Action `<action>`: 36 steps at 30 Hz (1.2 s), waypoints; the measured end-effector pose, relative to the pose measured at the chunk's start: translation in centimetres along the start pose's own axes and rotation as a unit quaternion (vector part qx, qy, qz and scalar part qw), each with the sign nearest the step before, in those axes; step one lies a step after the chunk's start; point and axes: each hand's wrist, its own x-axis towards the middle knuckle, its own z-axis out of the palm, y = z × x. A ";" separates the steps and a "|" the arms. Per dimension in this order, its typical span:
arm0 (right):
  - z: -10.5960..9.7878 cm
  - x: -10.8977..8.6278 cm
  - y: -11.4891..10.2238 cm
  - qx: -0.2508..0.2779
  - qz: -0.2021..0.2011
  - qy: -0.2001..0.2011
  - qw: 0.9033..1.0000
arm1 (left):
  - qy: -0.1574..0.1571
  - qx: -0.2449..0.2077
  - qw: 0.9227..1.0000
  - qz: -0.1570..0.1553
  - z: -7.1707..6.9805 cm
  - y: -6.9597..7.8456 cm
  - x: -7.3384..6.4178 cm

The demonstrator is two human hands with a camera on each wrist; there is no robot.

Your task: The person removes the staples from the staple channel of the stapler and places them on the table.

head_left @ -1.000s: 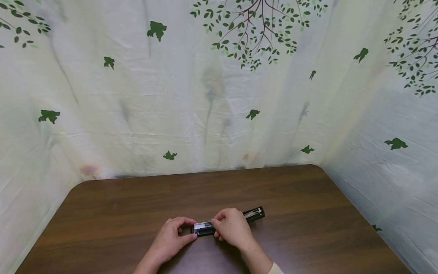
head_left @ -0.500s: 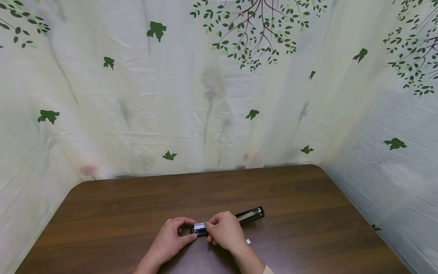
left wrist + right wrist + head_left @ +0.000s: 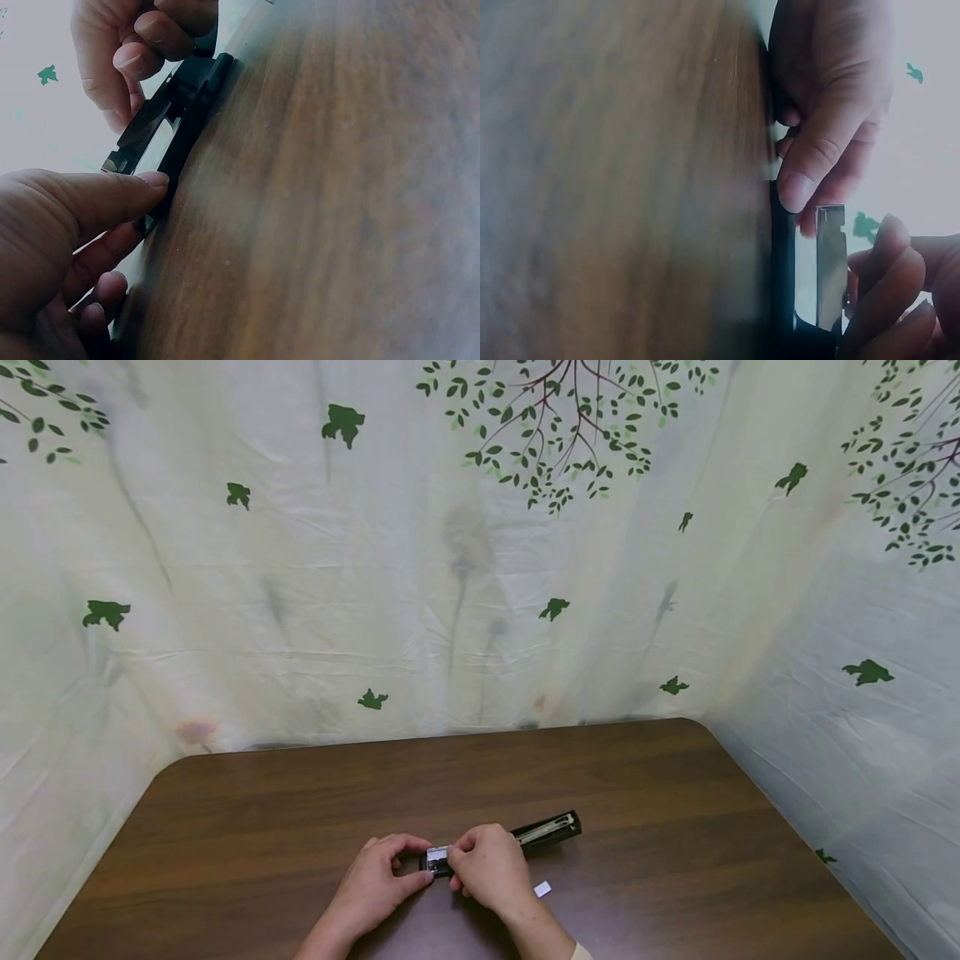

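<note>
A black stapler (image 3: 551, 832) lies opened out on the table, its long arm pointing to the right. At its near-left end my left hand (image 3: 377, 878) pinches it between thumb and fingers. My right hand (image 3: 493, 867) is over the middle of the stapler, thumb and fingertips closed at its metal magazine and hiding that part. In the right wrist view the shiny magazine (image 3: 831, 268) stands along the dark base (image 3: 782, 262), with my curled right fingers beside it. The left wrist view shows my left thumb on the stapler's side (image 3: 196, 86).
A small white rectangular piece (image 3: 542, 889) lies on the brown wooden table (image 3: 675, 827), right of my right wrist. Behind and beside the table hangs pale cloth (image 3: 420, 610) with printed green leaves.
My right hand has shifted left along the stapler, uncovering more of the long arm and the small white piece beside the wrist. My left hand keeps its place at the end.
</note>
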 end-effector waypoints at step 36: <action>0.5 0.6 0.6 0.083 0.029 -0.015 0.996 | 0.006 0.000 1.000 0.015 -0.2 0.2 -0.2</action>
